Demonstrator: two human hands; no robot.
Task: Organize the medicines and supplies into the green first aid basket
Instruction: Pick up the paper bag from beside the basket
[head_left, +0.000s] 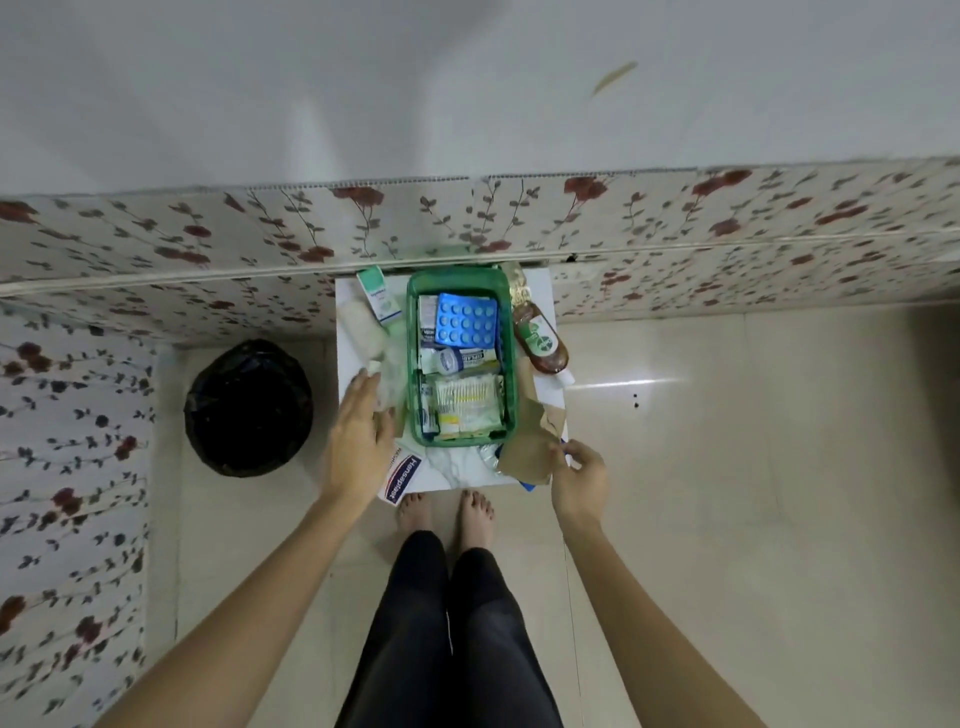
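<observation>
The green first aid basket (511, 400) stands on a small white table (452, 470). Inside lie a blue blister pack (466, 318), a small round tin (451, 359), cotton swabs (466, 399) and sachets. My left hand (359, 441) hovers flat, fingers apart, over clear plastic packets (388, 387) left of the basket. My right hand (579, 475) pinches the edge of a brown paper bag (524, 452) at the table's front right corner. A plaster box (402, 475) lies at the front edge. Further left are a white gauze roll (363, 325) and a green-white box (379, 296). A brown bottle (540, 340) lies right of the basket.
A black-lined waste bin (248, 408) stands on the floor left of the table. Floral panels (208, 244) run behind and to the left. My bare feet (447, 512) are at the table's front edge. Pale floor tiles extend to the right.
</observation>
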